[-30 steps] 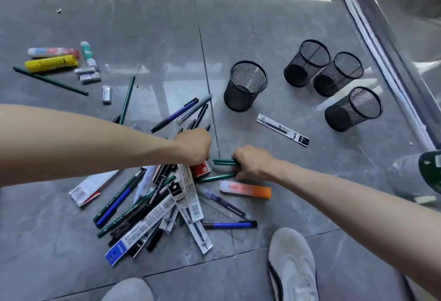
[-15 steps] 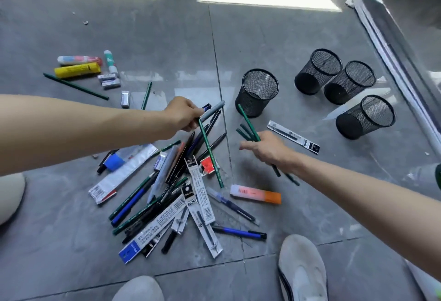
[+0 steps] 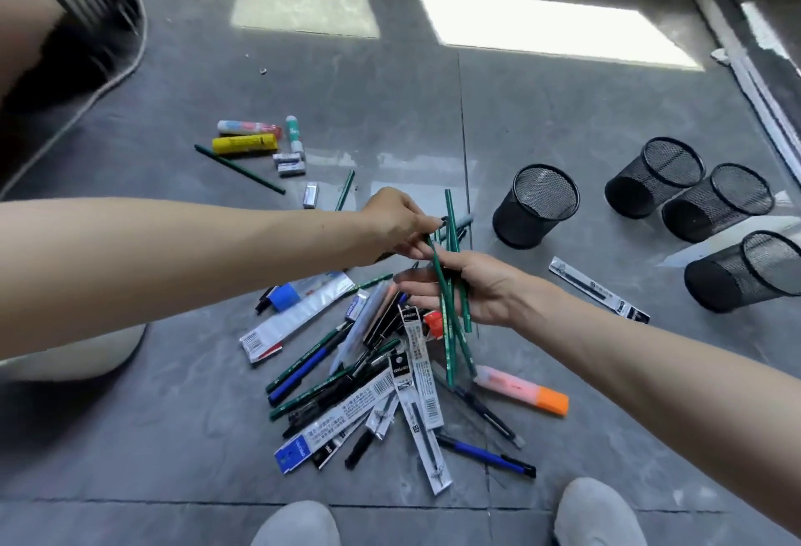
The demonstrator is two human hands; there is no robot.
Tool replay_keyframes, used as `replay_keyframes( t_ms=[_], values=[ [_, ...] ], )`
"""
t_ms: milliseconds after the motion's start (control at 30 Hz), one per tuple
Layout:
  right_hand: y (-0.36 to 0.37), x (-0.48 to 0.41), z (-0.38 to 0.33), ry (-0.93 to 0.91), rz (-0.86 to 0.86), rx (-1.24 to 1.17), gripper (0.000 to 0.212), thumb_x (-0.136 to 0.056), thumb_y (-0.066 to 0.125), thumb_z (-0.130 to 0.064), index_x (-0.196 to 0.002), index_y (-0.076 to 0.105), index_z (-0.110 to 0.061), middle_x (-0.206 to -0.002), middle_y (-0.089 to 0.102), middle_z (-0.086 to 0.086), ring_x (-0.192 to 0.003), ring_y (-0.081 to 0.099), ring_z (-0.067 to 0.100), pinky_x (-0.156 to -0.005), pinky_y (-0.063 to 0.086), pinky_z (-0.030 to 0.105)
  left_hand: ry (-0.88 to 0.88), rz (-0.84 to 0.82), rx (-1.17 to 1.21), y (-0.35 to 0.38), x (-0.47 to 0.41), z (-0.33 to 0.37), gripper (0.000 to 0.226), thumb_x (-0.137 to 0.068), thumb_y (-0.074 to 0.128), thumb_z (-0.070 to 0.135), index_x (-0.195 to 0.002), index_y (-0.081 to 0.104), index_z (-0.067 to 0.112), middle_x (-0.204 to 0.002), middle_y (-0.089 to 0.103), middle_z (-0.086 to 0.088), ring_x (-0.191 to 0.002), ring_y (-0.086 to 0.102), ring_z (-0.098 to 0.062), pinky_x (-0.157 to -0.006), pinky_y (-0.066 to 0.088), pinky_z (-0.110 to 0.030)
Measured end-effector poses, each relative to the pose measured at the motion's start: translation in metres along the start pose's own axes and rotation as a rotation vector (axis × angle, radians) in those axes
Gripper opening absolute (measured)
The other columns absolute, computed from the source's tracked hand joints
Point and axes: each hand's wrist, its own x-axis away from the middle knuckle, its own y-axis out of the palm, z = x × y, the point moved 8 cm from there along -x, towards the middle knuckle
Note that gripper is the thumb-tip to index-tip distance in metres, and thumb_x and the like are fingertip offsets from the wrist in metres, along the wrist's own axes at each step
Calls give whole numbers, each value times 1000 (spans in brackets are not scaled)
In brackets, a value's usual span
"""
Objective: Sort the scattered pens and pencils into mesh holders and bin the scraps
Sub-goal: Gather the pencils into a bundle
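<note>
Green pencils point(image 3: 450, 220) centre frame: right hand point(image 3: 485, 290) gripped bundle, left hand point(image 3: 394, 220) pinched one; needed squaring before mesh holder point(image 3: 537, 205).

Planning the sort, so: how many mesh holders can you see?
4. One mesh holder stands alone, centre-right; three more cluster further right: back holder, middle holder, front holder. None seems hidden.

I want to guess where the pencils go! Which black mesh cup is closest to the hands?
The mesh holder standing alone, just right of the green pencils the right hand holds. The other three holders cluster farther right.
</note>
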Motion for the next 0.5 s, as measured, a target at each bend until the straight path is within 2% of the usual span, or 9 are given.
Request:
replay_keyframes(
  t_ms=[67, 133, 167, 233, 300, 400, 433, 500],
  values=[
    [14, -8, -2, -21, -39, -21, 32, -101, 37, -30, -90, 61, -11, -71, 67, 11, -51, 63, 13, -49, 55, 25, 7, 34, -7, -13, 5, -2, 15, -86, 66, 9, -79, 56, 1, -57, 62, -12, -40, 58, -12, -45, 51, -19],
    [27, -16, -4, -34, -79, 34, 33, -100, 40, -32, -80, 56, -13, -59, 52, 1, -37, 39, 5, -37, 37, 16, 18, 74, -28, -29, 10, -5, 17, -88, 65, 13, -82, 57, 0, -61, 61, -14, -41, 57, -12, -47, 53, -20],
    [32, -19, -6, -36, -72, 130, 30, -99, 44, -31, -77, 55, -14, -53, 46, -2, -36, 30, 4, -34, 28, 15, 22, 103, -40, -38, 12, -9, 19, -89, 64, 17, -83, 55, 1, -62, 60, -14, -41, 57, -13, -46, 52, -20],
    [31, -24, -6, -40, -5, 429, 23, -93, 57, -22, -72, 55, -16, -46, 40, -5, -36, 24, 5, -35, 20, 16, 5, 170, -92, -55, 17, -23, 24, -95, 55, 26, -86, 51, 4, -65, 59, -15, -41, 56, -15, -40, 47, -22],
    [25, -25, -4, -42, 75, 696, 27, -87, 64, -11, -64, 51, -15, -45, 40, -4, -37, 27, 6, -35, 22, 17, -11, 194, -294, -63, 25, -41, 24, -97, 51, 28, -85, 50, 7, -67, 59, -11, -44, 53, -16, -39, 41, -22],
    [16, -28, 8, -72, 167, 1064, 25, -81, 69, -3, -62, 54, -10, -50, 48, -1, -39, 38, 7, -35, 29, 17, -32, 5, -809, -54, 44, -83, 9, -88, 56, 16, -82, 55, 10, -67, 56, -2, -55, 54, -16, -45, 38, -22],
    [14, -30, 13, -81, 196, 1187, 20, -79, 71, -3, -65, 57, -8, -57, 54, 2, -45, 46, 8, -39, 36, 18, -58, -64, -935, -49, 51, -100, 6, -85, 58, 15, -81, 57, 11, -69, 58, -3, -61, 57, -17, -49, 40, -24],
    [10, -36, 25, -89, 249, 1360, 13, -75, 74, -6, -74, 61, -6, -75, 64, 8, -65, 61, 16, -56, 52, 27, -94, -103, -1089, -46, 66, -132, 10, -82, 59, 20, -83, 55, 10, -82, 62, -8, -80, 62, -26, -59, 42, -32]
  ],
)
